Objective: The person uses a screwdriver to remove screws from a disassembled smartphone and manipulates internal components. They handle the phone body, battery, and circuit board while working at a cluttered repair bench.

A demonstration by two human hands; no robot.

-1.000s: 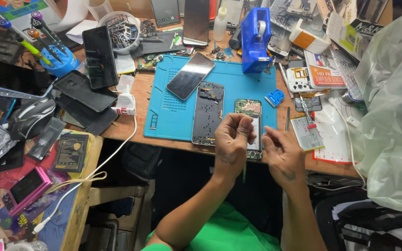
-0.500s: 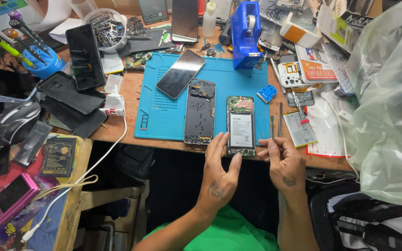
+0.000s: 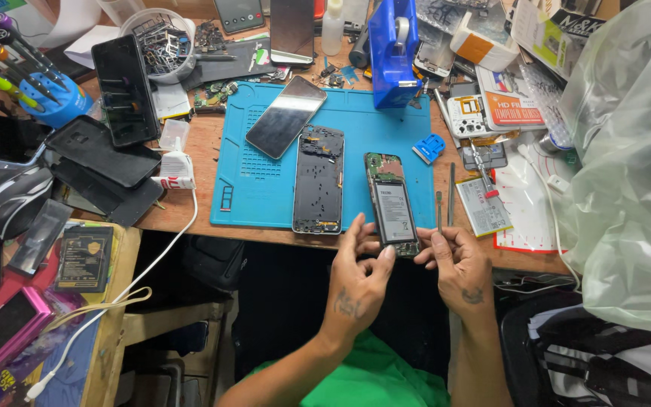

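A: What are the hands on?

B: Both meet at the near end of an opened phone point(image 3: 392, 205) lying on the near right part of the blue mat point(image 3: 265, 188). The left hand point(image 3: 359, 275) has its fingers curled narrowly around the phone's near left corner. The right hand point(image 3: 457, 264) pinches at the near right corner, fingers close together. Whether either grips the phone or only touches it, I cannot tell.

A: How does the phone lie?

B: Back cover off, battery and green board showing, long axis running near to far, its near end over the table's edge.

A: What is beside it?

B: Just left, a dark frame point(image 3: 318, 179) lies parallel on the mat. Farther left and far, a screen point(image 3: 286, 117) lies tilted. Right of the phone, two thin tools point(image 3: 446, 200) lie on the wood, near a loose battery point(image 3: 484, 205). A small blue clip point(image 3: 429, 148) sits on the mat's right edge, and a blue stand point(image 3: 392, 45) rises at the far side.
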